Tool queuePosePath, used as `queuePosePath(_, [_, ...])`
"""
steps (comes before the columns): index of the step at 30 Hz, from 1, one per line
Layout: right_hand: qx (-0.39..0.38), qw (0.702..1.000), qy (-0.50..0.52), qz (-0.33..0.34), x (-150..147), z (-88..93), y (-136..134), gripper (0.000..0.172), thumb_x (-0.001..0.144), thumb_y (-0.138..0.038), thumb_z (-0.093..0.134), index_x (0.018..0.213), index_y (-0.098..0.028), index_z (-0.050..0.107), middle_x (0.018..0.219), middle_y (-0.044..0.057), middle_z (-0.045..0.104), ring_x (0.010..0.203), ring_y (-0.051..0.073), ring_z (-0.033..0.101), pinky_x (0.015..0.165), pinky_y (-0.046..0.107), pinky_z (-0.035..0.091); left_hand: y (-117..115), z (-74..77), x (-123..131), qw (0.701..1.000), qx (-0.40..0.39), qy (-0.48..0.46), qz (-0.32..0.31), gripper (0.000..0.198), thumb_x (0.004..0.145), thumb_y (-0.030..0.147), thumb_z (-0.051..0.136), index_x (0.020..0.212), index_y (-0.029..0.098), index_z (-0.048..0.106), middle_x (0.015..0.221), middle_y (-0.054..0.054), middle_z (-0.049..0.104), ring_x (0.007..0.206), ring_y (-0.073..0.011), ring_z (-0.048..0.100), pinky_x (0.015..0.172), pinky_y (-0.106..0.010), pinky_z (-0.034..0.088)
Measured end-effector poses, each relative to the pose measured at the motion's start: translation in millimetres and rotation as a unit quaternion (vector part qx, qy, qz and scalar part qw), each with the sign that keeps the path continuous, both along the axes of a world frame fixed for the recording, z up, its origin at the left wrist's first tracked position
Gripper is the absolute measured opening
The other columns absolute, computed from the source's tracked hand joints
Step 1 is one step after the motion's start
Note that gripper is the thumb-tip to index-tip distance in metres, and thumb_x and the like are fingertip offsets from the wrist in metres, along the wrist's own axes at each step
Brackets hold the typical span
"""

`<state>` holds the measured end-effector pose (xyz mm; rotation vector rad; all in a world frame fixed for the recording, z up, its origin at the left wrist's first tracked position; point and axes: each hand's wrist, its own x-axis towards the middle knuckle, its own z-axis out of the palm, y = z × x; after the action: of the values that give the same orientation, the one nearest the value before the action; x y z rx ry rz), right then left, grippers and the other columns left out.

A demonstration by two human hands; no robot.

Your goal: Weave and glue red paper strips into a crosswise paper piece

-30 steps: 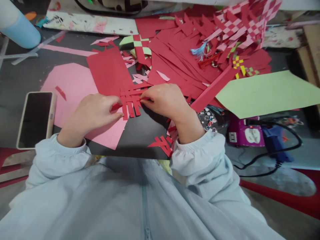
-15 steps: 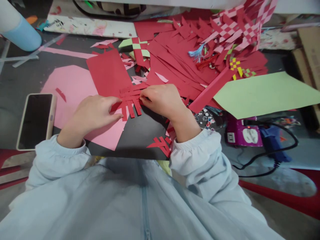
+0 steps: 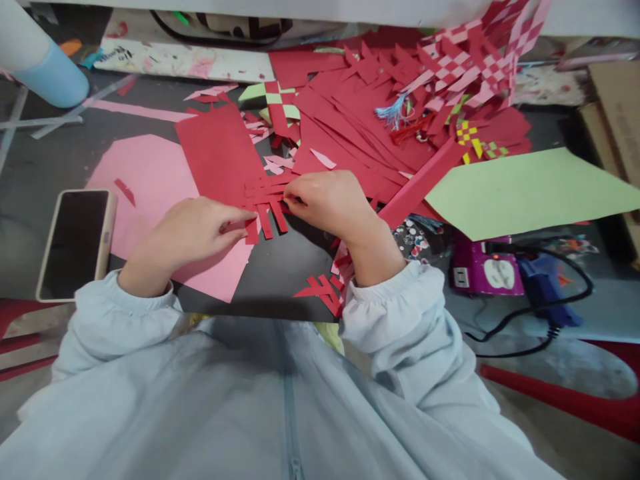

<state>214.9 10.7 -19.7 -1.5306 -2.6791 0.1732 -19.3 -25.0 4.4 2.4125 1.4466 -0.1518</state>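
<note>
Between my hands, woven red paper strips (image 3: 265, 193) cross each other, with several loose ends hanging toward me. My left hand (image 3: 193, 230) holds the lower left strip end between thumb and forefinger. At the right edge of the weave, my right hand (image 3: 333, 200) is closed in a pinch on the strip ends; its fingertips are partly hidden. Behind the strips lies a red paper sheet (image 3: 217, 150), partly over a pink paper sheet (image 3: 145, 167) that extends under my left hand.
A phone (image 3: 75, 243) lies at the left, below a blue-and-white bottle (image 3: 55, 73). Red paper pieces (image 3: 350, 127) are heaped at the back. A green sheet (image 3: 535, 190) and a purple power box (image 3: 487, 267) with a black cable are at the right. Woven scraps (image 3: 323, 293) lie near the front edge.
My left thumb and forefinger have shifted slightly right and down onto the lower strip end. My right hand keeps its pinch. The whole view has shifted slightly.
</note>
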Motion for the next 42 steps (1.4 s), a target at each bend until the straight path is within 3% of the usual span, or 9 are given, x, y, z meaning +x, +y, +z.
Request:
queuePosePath(10, [0.009, 1.000, -0.009, 0.001, 9, -1.0, 3, 0.031, 0.091, -0.016, 0.046, 0.094, -0.017, 0.078, 0.098, 0.011, 0.080, 0.090, 0.025, 0.068, 0.060, 0.034, 0.024, 0, -3.3, -2, 1.000, 0.003, -0.019, 0.003, 0.039, 0.096, 0.043, 0.045, 0.113, 0.033, 0.078, 0.091, 0.000, 0.081, 0.076, -0.0205, 0.071, 0.067, -0.030, 0.042])
queuePosePath(16, [0.004, 1.000, 0.022, 0.009, 10, -3.4, 2, 0.029, 0.090, -0.021, 0.050, 0.096, -0.018, 0.078, 0.099, 0.011, 0.080, 0.092, 0.026, 0.068, 0.062, 0.034, 0.027, 0, -2.5, 2, 0.996, 0.051, -0.071, 0.036, 0.032, 0.089, 0.030, 0.048, 0.106, 0.026, 0.076, 0.083, -0.001, 0.075, 0.071, -0.0180, 0.066, 0.068, -0.029, 0.044])
queuePosePath(21, [-0.008, 0.999, 0.028, 0.029, 4, 0.8, -3, 0.028, 0.092, -0.028, 0.052, 0.097, -0.017, 0.077, 0.100, 0.010, 0.080, 0.095, 0.026, 0.070, 0.062, 0.034, 0.027, 9, -20.7, 2, 0.978, 0.173, -0.089, 0.073, 0.036, 0.094, 0.030, 0.044, 0.112, 0.017, 0.073, 0.103, -0.013, 0.071, 0.098, -0.0282, 0.065, 0.090, -0.042, 0.050])
queuePosePath(25, [-0.022, 0.998, 0.019, 0.052, 0, 4.5, -7, 0.029, 0.094, -0.031, 0.054, 0.099, -0.016, 0.078, 0.099, 0.010, 0.080, 0.095, 0.027, 0.071, 0.061, 0.034, 0.026, 17, -39.5, 1, 0.976, 0.194, -0.087, 0.050, 0.044, 0.097, 0.040, 0.045, 0.124, 0.015, 0.068, 0.121, -0.018, 0.064, 0.118, -0.0354, 0.056, 0.105, -0.052, 0.044])
queuePosePath(32, [-0.030, 0.998, -0.009, 0.061, -3, 4.2, -6, 0.027, 0.094, -0.031, 0.055, 0.101, -0.017, 0.078, 0.102, 0.010, 0.081, 0.097, 0.027, 0.071, 0.061, 0.035, 0.026, 28, -53.6, 3, 0.975, 0.175, -0.125, 0.051, 0.042, 0.098, 0.043, 0.048, 0.123, 0.015, 0.067, 0.128, -0.017, 0.062, 0.128, -0.0349, 0.049, 0.111, -0.054, 0.039])
queuePosePath(38, [-0.037, 0.997, -0.021, 0.072, -5, 4.8, -6, 0.030, 0.095, -0.029, 0.052, 0.104, -0.018, 0.079, 0.105, 0.009, 0.080, 0.101, 0.029, 0.072, 0.062, 0.036, 0.027, 29, -44.1, 10, 0.960, 0.129, -0.226, 0.106, 0.023, 0.086, 0.036, 0.061, 0.099, 0.018, 0.068, 0.107, -0.009, 0.073, 0.106, -0.0274, 0.063, 0.100, -0.046, 0.047])
queuePosePath(42, [-0.037, 0.996, -0.008, 0.081, -6, 5.0, -7, 0.030, 0.095, -0.025, 0.050, 0.104, -0.020, 0.079, 0.105, 0.008, 0.080, 0.100, 0.027, 0.072, 0.062, 0.035, 0.026, 27, -41.3, 17, 0.925, 0.046, -0.333, 0.178, 0.022, 0.076, 0.033, 0.071, 0.093, 0.020, 0.066, 0.097, -0.004, 0.075, 0.092, -0.0229, 0.068, 0.088, -0.039, 0.053])
